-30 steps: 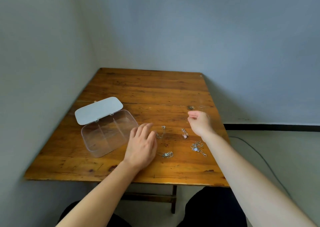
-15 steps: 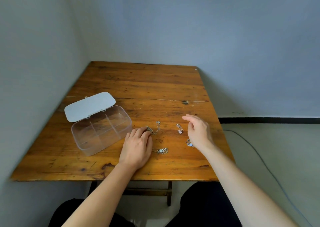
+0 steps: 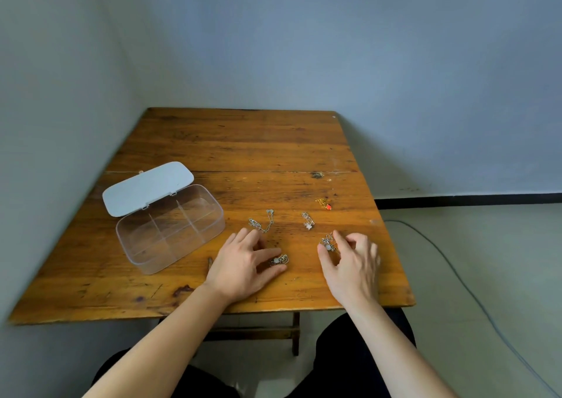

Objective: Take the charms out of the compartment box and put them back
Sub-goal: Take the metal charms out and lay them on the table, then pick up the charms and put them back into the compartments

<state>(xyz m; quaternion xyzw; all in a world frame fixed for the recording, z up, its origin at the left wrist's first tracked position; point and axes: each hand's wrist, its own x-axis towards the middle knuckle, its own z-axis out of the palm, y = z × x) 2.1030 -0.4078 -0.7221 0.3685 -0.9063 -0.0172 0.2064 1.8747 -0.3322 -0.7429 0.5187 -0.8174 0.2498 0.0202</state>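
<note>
Now, left fingers [image 3: 267, 253]: spread, closing around a pale-stone charm [image 3: 278, 260], not yet gripping.
Right fingers [image 3: 324, 253]: pinching at another chain charm [image 3: 328, 244]; grip unclear.
Risk: fine chains may tangle or slip from a shallow pinch, judging by how thin they look.
Charms: five, all on the counter [image 3: 243, 142].
Box [image 3: 170, 230]: one, lid open, four compartments, apparently empty, left of both hands.

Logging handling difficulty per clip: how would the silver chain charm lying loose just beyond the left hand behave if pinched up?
The thin silver chain charm lies in a slack curve, so it is probably floppy and would dangle. It looks light. Being flat on the wooden table, it may need a fingertip scrape.
</note>
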